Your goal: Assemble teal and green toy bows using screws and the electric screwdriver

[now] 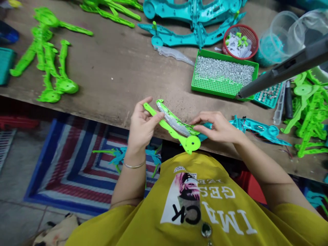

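Observation:
My left hand (142,124) grips a bright green plastic moulded frame (166,123) near its narrow end, with a round disc end (192,143) hanging below. A clear plastic strip (172,120) lies along the frame's curved middle. My right hand (216,128) pinches the far side of this assembly with its fingertips, touching the clear strip and green edge. A teal plastic piece (203,135) shows just under my right fingers, partly hidden. Both hands are above the front edge of the wooden workbench (123,75).
Green and teal moulded parts lie in piles on the bench (46,58) (194,24) (307,106). A green tray of small silver parts (220,73), a red basket (241,42) and a clear cup (280,37) stand ahead. A black bar (287,68) crosses the right side above the bench.

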The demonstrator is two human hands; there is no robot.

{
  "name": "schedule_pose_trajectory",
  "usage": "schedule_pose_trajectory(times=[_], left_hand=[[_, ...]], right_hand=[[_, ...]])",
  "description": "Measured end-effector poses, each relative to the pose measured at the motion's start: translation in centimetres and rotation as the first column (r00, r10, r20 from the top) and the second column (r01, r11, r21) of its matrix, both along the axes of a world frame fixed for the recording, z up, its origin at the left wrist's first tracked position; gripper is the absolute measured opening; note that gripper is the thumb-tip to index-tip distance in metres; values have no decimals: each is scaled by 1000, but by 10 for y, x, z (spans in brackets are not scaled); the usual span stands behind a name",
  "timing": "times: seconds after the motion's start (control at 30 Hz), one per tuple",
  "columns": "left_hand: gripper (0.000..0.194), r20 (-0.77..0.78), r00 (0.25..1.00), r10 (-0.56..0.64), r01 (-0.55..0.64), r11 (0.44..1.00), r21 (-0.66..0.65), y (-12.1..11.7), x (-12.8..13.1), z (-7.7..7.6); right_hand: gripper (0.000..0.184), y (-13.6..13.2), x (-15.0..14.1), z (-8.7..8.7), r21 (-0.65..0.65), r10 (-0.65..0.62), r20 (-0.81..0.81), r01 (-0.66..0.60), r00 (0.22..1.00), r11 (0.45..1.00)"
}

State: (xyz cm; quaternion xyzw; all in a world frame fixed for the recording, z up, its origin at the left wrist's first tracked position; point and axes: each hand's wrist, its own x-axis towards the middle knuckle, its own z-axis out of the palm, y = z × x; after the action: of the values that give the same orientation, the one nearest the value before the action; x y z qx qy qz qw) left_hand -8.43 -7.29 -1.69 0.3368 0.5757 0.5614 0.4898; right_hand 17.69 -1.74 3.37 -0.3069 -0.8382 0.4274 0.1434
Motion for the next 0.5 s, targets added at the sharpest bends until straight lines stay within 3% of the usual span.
schedule_pose_trajectory(times=[0.1, 0.17, 0.27, 0.4, 0.5], left_hand=[[69, -16, 1000, 19, -19, 1000, 2, 9, 11, -8], [68, -25, 1000, 19, -19, 1000, -9, 15, 13, -13], [51, -108, 994, -8, 7, 1000, -11, 23, 3, -20], [37, -420, 904, 82, -72, 997, 40, 33, -22, -30], [35, -549, 835, 25, -33, 999, -5, 39, -32, -38]], right_hand=[[49, -29, -10, 8, 70, -58, 38, 56, 998, 996], [45, -45, -16, 3, 209, -129, 36, 119, 991, 971], [35, -57, -24, -11, 368, -256, 33, 226, 966, 902], [35, -56, -34, -25, 458, -385, 92, 304, 918, 835], [34, -53, -42, -30, 454, -419, 118, 326, 900, 829]])
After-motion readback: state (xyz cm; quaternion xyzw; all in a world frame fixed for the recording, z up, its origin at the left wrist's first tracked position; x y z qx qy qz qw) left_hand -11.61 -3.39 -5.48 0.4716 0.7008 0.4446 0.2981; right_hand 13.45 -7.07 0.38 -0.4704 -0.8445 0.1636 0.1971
